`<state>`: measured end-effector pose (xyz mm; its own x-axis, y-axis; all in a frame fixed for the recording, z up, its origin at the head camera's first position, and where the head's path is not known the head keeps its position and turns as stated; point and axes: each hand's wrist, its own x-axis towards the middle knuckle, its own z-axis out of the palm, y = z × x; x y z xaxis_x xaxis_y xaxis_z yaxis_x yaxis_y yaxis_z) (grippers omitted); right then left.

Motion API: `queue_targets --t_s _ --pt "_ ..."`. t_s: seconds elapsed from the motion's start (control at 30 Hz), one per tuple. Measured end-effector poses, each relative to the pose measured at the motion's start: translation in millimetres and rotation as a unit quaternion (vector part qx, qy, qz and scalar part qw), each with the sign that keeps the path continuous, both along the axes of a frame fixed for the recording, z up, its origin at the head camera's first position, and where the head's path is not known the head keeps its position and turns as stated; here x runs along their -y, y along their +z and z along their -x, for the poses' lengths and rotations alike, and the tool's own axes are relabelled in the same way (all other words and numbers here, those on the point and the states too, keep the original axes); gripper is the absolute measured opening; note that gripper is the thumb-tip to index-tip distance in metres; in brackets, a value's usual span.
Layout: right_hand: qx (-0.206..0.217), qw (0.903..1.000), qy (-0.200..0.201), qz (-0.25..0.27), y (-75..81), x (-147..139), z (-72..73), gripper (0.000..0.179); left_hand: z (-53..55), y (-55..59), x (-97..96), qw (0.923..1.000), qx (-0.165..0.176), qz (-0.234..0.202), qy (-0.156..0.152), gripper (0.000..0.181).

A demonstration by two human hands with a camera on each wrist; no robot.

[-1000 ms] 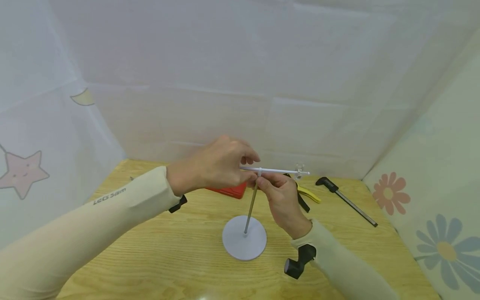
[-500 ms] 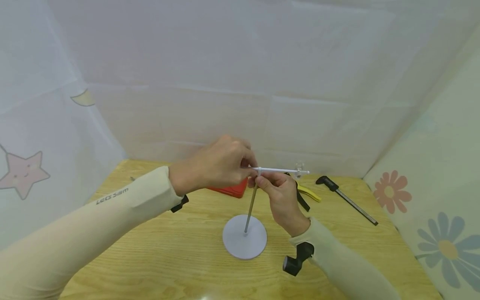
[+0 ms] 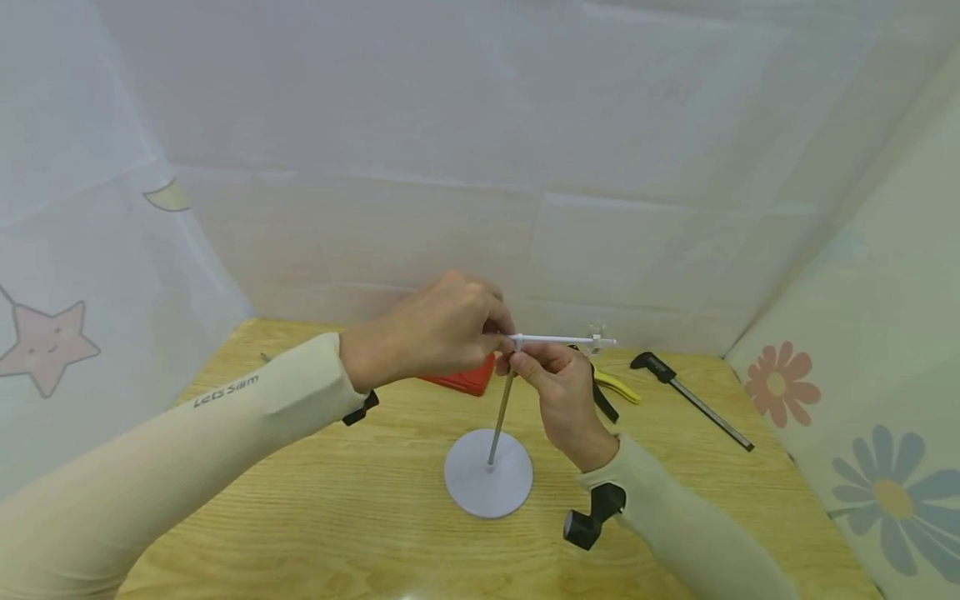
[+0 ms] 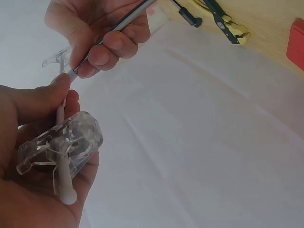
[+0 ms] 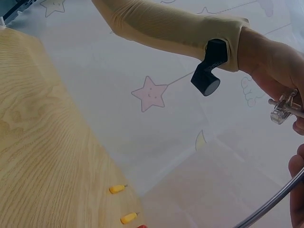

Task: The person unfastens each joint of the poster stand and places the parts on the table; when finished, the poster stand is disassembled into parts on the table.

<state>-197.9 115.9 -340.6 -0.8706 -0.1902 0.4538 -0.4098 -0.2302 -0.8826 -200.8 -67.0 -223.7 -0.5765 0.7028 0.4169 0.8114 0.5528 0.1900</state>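
A stand has a round white base (image 3: 487, 493), a thin metal rod (image 3: 501, 417) and a white crossbar (image 3: 562, 339) at its top. My left hand (image 3: 431, 329) pinches the crossbar between thumb and fingers, just left of the joint. Right below that joint, my right hand (image 3: 566, 396) grips the upper rod with thumb and fingertips. A clear plastic clip (image 3: 596, 338) sits near the crossbar's right end. In the left wrist view, another clear clip (image 4: 85, 133) lies over my left palm, at the bar's rounded end. The rod leans slightly in the head view.
Behind the hands lies a red case (image 3: 468, 381), partly covered. Yellow-and-black pliers (image 3: 618, 387) lie behind the right hand, with a black caliper (image 3: 693, 400) farther right. Two small yellow-handled pieces (image 5: 117, 188) lie near the table edge. Printed white sheets (image 3: 637, 167) enclose the wooden table (image 3: 337, 517).
My left fingers have lowered and closed in on the crossbar beside the joint. The right hand keeps its grip on the rod, and the base has stayed nearly in place.
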Motion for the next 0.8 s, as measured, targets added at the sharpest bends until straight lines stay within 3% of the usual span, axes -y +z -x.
queue_targets --t_s 0.8 --pt "-0.019 0.9997 0.008 0.014 -5.1 0.6 3.6 0.011 -1.9 2.0 0.8 0.9998 0.011 0.017 0.007 0.015"
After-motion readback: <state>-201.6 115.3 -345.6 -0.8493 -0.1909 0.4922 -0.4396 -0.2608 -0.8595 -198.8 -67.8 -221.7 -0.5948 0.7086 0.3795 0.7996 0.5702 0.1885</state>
